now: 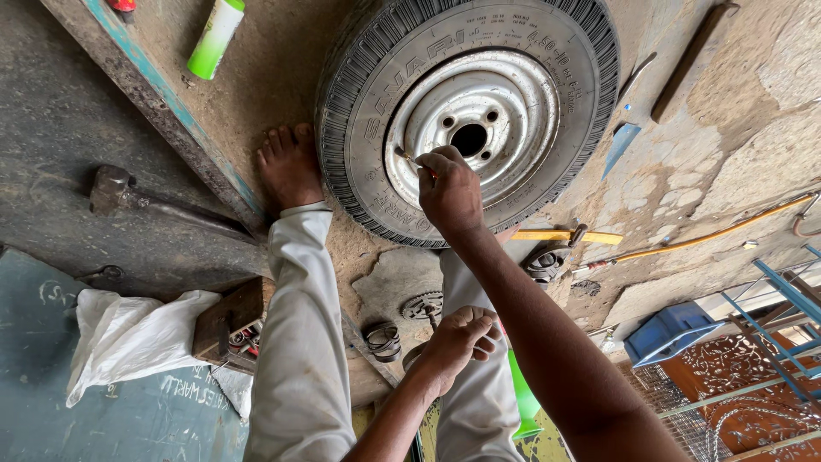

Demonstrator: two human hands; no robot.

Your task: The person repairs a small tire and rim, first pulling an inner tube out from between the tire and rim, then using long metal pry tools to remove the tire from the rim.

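A tyre [359, 103] on a silver steel rim [513, 94] lies flat on the dirt ground ahead of me. My right hand [449, 192] reaches over the rim's near edge, pinching a small thin metal tool [402, 155] whose tip touches the rim where it meets the tyre. My left hand [457, 338] is curled into a fist above my knee, and I see nothing clearly inside it. My bare foot [289, 162] rests against the tyre's left side, with my grey trouser legs [299, 342] below.
A green-and-white spray bottle [215, 38] lies at top left. A hammer [111, 188], white cloth [128, 338] and wooden tool box [227, 321] are on the left. A yellow-handled tool [564, 235], long yellow rod [710, 233], blue crate [671, 329] and metal rings [385, 340] lie nearby.
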